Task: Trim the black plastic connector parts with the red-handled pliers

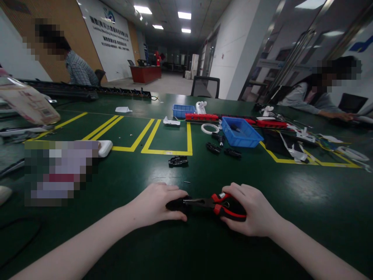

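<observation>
My left hand [157, 202] is closed around a small black part [175, 204], which is mostly covered by the fingers. My right hand [250, 210] grips the red and black handles of needle-nose pliers [214, 205]. Their jaws point left and reach the black part, near a small silvery pin; whether they clamp it cannot be made out. A thin metal pin [187, 182] lies on the table just beyond my hands. Farther off rests a black plastic piece [178, 161], with two more black pieces [213, 147] near the blue bin.
A blue bin [243, 134] and a smaller blue basket [183, 111] stand on the green table [131, 249]. Red strips [202, 117] lie behind, near a white tape ring [210, 128]. A white case [105, 148] is at left. Two people sit across the table.
</observation>
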`<state>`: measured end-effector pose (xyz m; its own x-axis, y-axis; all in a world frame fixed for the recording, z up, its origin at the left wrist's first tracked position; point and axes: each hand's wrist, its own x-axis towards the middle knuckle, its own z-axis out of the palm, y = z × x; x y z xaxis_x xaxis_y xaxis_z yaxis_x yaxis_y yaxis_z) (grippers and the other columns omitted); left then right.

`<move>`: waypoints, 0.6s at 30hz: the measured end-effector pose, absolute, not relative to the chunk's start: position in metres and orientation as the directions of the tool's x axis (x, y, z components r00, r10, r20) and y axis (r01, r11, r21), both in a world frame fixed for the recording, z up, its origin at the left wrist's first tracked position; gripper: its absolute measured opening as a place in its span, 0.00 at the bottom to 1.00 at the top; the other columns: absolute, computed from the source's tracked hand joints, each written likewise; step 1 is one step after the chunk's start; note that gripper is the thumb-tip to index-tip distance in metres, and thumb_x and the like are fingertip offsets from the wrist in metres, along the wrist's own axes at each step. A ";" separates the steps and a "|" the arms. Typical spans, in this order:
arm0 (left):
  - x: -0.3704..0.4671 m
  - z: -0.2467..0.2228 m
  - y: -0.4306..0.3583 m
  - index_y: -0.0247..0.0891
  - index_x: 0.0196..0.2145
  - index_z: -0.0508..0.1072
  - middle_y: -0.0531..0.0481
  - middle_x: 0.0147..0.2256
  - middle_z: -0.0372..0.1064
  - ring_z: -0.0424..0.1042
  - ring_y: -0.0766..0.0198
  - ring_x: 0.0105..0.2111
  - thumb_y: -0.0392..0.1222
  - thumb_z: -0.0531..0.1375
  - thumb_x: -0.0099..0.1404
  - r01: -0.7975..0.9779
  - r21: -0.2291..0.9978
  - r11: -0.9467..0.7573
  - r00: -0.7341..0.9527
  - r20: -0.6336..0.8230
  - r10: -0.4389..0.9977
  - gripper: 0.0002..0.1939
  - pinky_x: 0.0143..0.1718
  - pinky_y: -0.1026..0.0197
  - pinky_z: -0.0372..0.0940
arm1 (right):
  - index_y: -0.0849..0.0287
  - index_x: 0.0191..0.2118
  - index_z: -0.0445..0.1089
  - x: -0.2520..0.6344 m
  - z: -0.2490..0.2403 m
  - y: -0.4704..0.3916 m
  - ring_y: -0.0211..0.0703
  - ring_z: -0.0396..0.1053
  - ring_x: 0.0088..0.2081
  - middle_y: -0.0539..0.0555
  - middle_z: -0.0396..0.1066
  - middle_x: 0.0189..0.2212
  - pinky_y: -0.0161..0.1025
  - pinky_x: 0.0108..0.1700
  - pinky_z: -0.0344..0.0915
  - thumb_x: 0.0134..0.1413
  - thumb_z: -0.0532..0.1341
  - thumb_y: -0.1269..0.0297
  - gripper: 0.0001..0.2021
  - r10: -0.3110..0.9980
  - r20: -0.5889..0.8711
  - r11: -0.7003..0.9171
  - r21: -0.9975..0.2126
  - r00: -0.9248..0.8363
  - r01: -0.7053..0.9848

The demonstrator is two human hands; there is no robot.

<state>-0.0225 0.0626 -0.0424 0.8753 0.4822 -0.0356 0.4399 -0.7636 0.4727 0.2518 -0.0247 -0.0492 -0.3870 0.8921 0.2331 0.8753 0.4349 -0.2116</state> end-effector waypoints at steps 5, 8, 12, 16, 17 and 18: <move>-0.026 -0.043 0.067 0.44 0.51 0.67 0.52 0.38 0.71 0.70 0.62 0.34 0.55 0.59 0.62 0.390 0.474 -0.789 0.900 -0.015 0.436 0.22 0.32 0.64 0.58 | 0.60 0.45 0.64 0.251 -0.048 -0.026 0.44 0.67 0.33 0.58 0.71 0.38 0.43 0.36 0.64 0.44 0.62 0.54 0.23 0.878 0.241 0.459 -0.176 -0.414 0.871; -0.026 -0.041 0.068 0.44 0.51 0.68 0.51 0.37 0.71 0.70 0.61 0.34 0.56 0.57 0.63 0.374 0.531 -0.761 0.903 -0.023 0.428 0.22 0.33 0.63 0.57 | 0.60 0.45 0.64 0.248 -0.044 -0.025 0.44 0.67 0.33 0.57 0.71 0.37 0.43 0.35 0.64 0.45 0.62 0.55 0.22 0.917 0.153 0.398 -0.270 -0.369 0.877; -0.026 -0.038 0.068 0.43 0.49 0.70 0.51 0.36 0.71 0.70 0.61 0.34 0.56 0.56 0.65 0.354 0.623 -0.697 0.900 -0.024 0.436 0.20 0.35 0.63 0.58 | 0.58 0.43 0.65 0.243 -0.037 -0.021 0.41 0.68 0.33 0.54 0.71 0.36 0.39 0.36 0.64 0.46 0.62 0.57 0.18 0.941 0.027 0.310 -0.461 -0.336 0.831; -0.025 -0.036 0.066 0.43 0.49 0.70 0.52 0.37 0.70 0.69 0.63 0.34 0.53 0.58 0.64 0.382 0.659 -0.648 0.873 -0.026 0.488 0.19 0.33 0.64 0.58 | 0.58 0.41 0.65 0.242 -0.033 -0.020 0.39 0.67 0.33 0.53 0.71 0.35 0.38 0.35 0.64 0.46 0.63 0.57 0.17 0.953 -0.026 0.244 -0.524 -0.302 0.816; -0.025 -0.035 0.065 0.42 0.48 0.70 0.52 0.37 0.69 0.68 0.63 0.35 0.52 0.58 0.63 0.398 0.663 -0.634 0.860 -0.029 0.509 0.18 0.33 0.64 0.59 | 0.58 0.41 0.65 0.242 -0.033 -0.020 0.39 0.67 0.33 0.53 0.71 0.36 0.38 0.35 0.64 0.46 0.63 0.57 0.17 0.956 -0.032 0.233 -0.528 -0.293 0.817; -0.025 -0.035 0.064 0.42 0.47 0.70 0.52 0.38 0.68 0.68 0.63 0.35 0.52 0.59 0.63 0.414 0.667 -0.620 0.847 -0.032 0.531 0.18 0.33 0.64 0.59 | 0.57 0.42 0.65 0.242 -0.033 -0.020 0.39 0.67 0.32 0.53 0.71 0.36 0.38 0.34 0.64 0.46 0.63 0.57 0.17 0.957 -0.034 0.226 -0.533 -0.288 0.815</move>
